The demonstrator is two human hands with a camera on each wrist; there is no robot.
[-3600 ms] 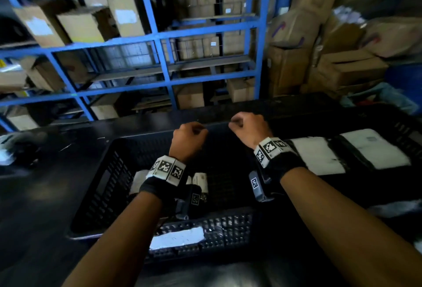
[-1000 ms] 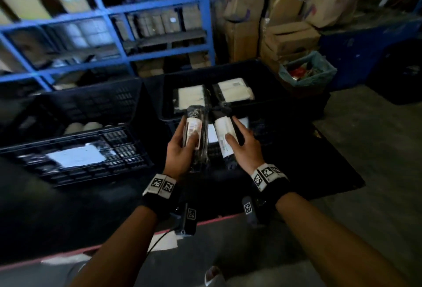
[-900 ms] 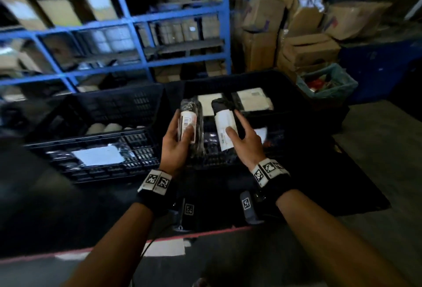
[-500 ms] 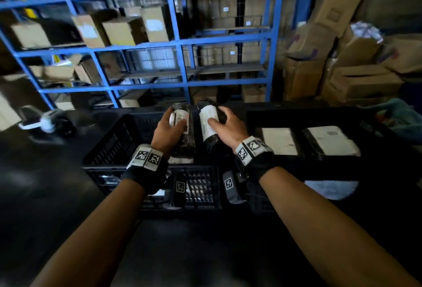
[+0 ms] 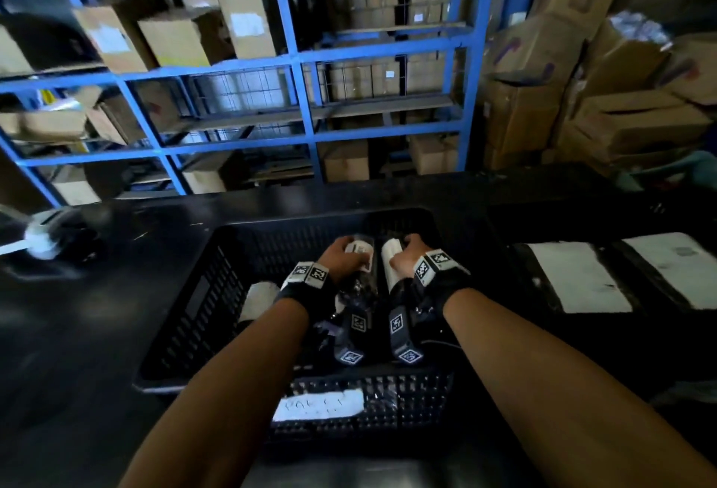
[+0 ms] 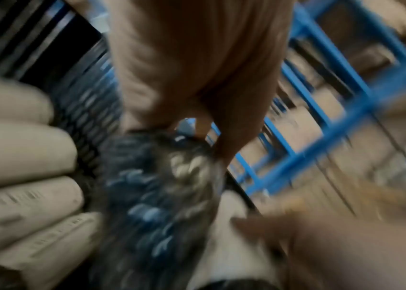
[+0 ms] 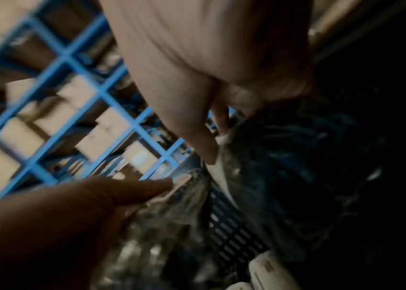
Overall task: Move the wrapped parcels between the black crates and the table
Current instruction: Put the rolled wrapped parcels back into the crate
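Note:
Both hands are down inside the left black crate (image 5: 186, 317), which sits on the dark table. My left hand (image 5: 343, 256) grips a long dark bubble-wrapped parcel (image 5: 362, 274) with a white label. My right hand (image 5: 405, 256) grips a second wrapped parcel (image 5: 390, 262) just beside it. In the left wrist view the left parcel (image 6: 152, 206) is blurred, with several pale wrapped rolls (image 6: 23, 157) lying in the crate at its left. In the right wrist view the right parcel (image 7: 284, 176) hangs under the fingers (image 7: 202, 141) above the crate's slotted wall.
A second black crate (image 5: 504, 223) at the right holds flat parcels with white labels (image 5: 578, 278). A white paper label (image 5: 320, 404) is stuck on the left crate's near wall. Blue shelving (image 5: 302, 60) with cardboard boxes stands behind the table. A white object (image 5: 37, 243) lies far left.
The hands took two wrapped parcels from the right crate, carried them left, and have now lowered them into the left crate. The head view has turned back toward the shelving.

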